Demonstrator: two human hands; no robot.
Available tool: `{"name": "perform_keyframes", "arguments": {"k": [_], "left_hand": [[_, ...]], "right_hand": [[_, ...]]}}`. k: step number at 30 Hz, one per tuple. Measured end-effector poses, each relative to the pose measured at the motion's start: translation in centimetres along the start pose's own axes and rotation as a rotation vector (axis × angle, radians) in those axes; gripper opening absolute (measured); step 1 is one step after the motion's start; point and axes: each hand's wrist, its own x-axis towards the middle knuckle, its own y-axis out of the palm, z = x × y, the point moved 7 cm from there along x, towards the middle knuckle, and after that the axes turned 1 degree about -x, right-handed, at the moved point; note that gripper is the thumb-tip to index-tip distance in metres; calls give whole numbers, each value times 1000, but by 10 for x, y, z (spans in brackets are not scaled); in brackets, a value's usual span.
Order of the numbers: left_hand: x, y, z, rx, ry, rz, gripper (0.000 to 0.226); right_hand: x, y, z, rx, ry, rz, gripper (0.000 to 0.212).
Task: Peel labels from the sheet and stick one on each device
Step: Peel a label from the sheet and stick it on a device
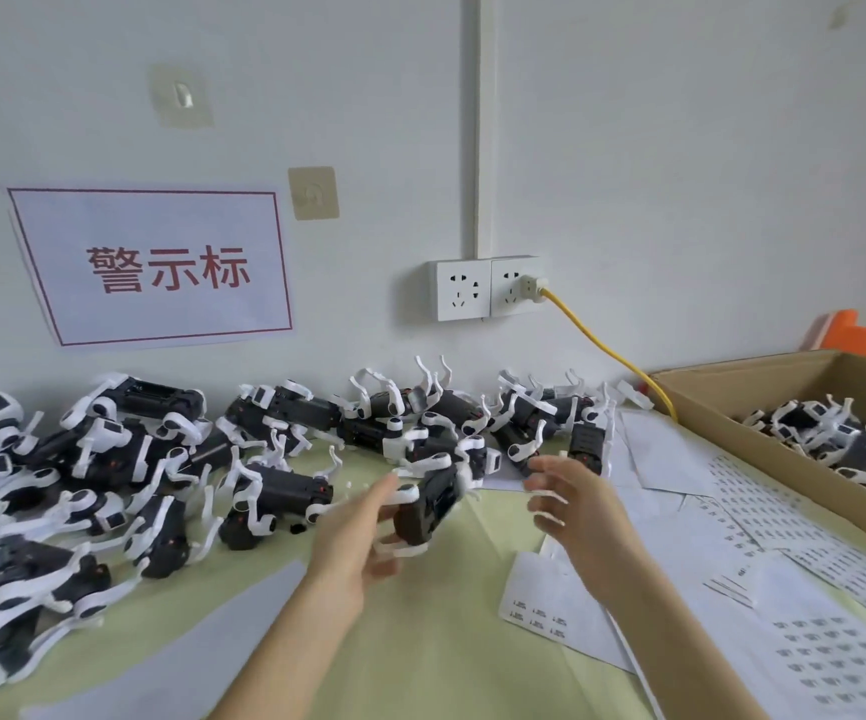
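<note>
Below the wall socket [488,289]: left hand [347,543] holds a black-and-white device [428,504]; right hand [571,498] released, empty. Step: device fetched. Next: peel from label sheet [831,662], rightward.

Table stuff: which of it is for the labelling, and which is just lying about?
For the job: device gripped by the left hand; right hand; label sheets; pile of devices.
Lying about: cardboard box; yellow cable; wall sign.

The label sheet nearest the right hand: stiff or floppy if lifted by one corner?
Probably floppy: the label sheet is thin paper lying flat on the table. Likely light, so it may slide when pushed. The right hand hovers above it, not touching.
</note>
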Motion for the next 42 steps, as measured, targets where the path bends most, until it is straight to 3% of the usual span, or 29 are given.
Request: {"name": "perform_keyframes", "arguments": {"k": [2,6,10,12,16,22,24,29,34,37,42], "left_hand": [[-21,3,12,-308,-229,137,37],[-57,-5,26,-379,-232,308,37],[-77,-20,31,-326,-104,427,25],[-80,-27,28,-303,-32,432,12],[-85,-31,16,-180,67,412,18],[-91,-30,12,74,179,405,7],[-90,-32,12,125,208,366,17],[-87,-39,5,60,216,279,38],[-94,-33,2,44,198,381,48],[-93,-32,2,-45,184,398,42],[-95,-29,6,-102,162,445,48]], "right_hand": [[-10,22,-8,-236,10,82,19],[-37,66,-34,-540,45,270,28],[-63,101,-48,-421,17,437,24],[-68,106,-45,-364,-23,420,21],[-69,107,-35,-306,-96,369,21],[-71,113,-22,-352,-152,362,18],[-73,114,-25,-323,-160,330,16],[-80,104,-28,-250,-236,249,48],[-90,111,-28,-304,-307,372,42],[-94,118,-25,-317,-337,448,43],[-100,121,-24,-391,-374,469,45]]}}
